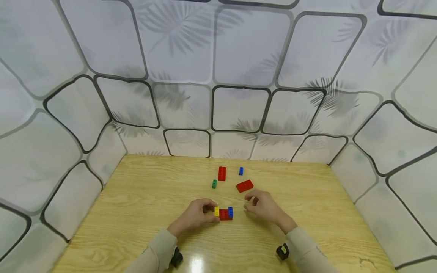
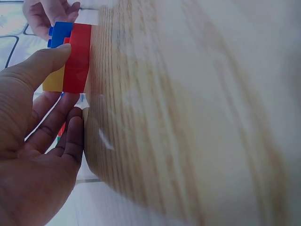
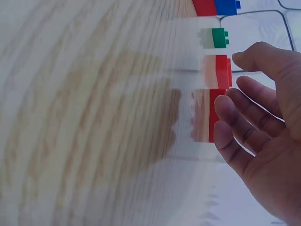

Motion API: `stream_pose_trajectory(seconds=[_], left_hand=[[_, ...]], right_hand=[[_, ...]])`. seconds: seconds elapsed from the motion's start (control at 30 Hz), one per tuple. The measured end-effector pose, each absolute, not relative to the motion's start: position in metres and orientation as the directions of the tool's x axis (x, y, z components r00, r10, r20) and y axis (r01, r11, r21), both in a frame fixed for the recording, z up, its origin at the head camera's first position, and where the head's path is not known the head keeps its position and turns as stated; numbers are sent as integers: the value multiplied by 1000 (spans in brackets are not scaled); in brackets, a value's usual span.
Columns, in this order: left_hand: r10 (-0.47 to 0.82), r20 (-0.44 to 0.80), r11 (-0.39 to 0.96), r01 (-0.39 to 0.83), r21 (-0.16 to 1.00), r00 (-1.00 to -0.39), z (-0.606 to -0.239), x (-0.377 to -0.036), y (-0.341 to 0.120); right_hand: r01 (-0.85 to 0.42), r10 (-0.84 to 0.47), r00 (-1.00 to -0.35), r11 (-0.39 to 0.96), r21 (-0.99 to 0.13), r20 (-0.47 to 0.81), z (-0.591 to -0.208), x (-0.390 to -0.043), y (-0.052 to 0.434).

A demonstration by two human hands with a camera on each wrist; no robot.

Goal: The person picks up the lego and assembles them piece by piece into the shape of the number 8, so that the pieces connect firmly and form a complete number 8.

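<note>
A small build of toy bricks stands on the table: a red brick (image 1: pixel 223 214) at the bottom, a yellow brick (image 1: pixel 216 211) on its left end and a blue brick (image 1: pixel 230 212) on its right end. My left hand (image 1: pixel 197 215) pinches the build at its yellow end, the thumb on the near side and fingers behind, as the left wrist view shows. To the right of the build, my right hand (image 1: pixel 262 206) hovers with loosely bent fingers and holds nothing. Just beyond its fingertips lies a loose red brick (image 1: pixel 244 185).
Farther back lie another red brick (image 1: pixel 222 173), a small green brick (image 1: pixel 214 184) and a small blue brick (image 1: pixel 241 171). Patterned white cloth walls (image 1: pixel 239 110) enclose the wooden table (image 1: pixel 143 189) at the back and both sides.
</note>
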State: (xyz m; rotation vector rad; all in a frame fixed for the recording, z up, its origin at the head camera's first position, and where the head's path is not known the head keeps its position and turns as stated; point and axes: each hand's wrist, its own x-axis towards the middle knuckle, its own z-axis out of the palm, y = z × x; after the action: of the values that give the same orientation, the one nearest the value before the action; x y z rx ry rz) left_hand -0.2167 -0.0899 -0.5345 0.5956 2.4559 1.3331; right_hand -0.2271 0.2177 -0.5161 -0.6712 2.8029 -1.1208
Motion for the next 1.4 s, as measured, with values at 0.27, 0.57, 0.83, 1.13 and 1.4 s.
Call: stream_pose_trajectory(seconds=[0.27,0.57,0.83,1.13,1.4], left_hand=[[478,-59,490,211,846,-876,-535,-217,-90],[476,-61,492,208,845,-878,-533,-216,-90],[471,-76,503,197,842,-879,-536,-217,-91],[471,-70,505,204,839,-879,-536,-217,-91],[475,-68,498,205,842,-877,-537,-218,-90]], right_hand=[[-317,-337,-936,671,-670,106,-516,-238,227],[-338,-317,-935,671,-660,157,-516,-253,235],[-315,-289,-945,686,-655,151,-517,-264,236],[-300,-269,-952,711,-636,148,-522,-278,237],[-313,-300,-945,726,-612,126,-524,-289,240]])
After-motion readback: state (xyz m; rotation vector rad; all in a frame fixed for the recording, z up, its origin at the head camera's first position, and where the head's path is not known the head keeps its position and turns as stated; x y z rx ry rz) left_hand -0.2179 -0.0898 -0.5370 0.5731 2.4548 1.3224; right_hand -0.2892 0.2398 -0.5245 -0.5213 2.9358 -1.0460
